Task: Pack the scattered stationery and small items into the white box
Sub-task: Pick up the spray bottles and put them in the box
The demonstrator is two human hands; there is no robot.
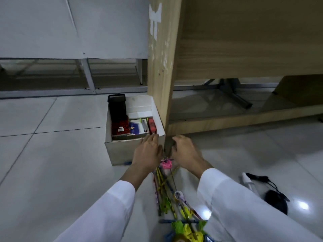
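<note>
Reaching forward over the tiled floor [52,172], my left hand [147,152] has its straight fingers resting on the near rim of the white box [122,151], which sits against the wooden desk leg [162,67]. My right hand [187,151] curls just beside it; whether it grips anything I cannot tell. Inside the box lie a black holder [117,107] and a red stapler [152,126]. Colourful pencils [166,189] lie scattered between my sleeves.

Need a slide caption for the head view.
Both hands reach over scattered pencils beside the part-filled white box.
</note>
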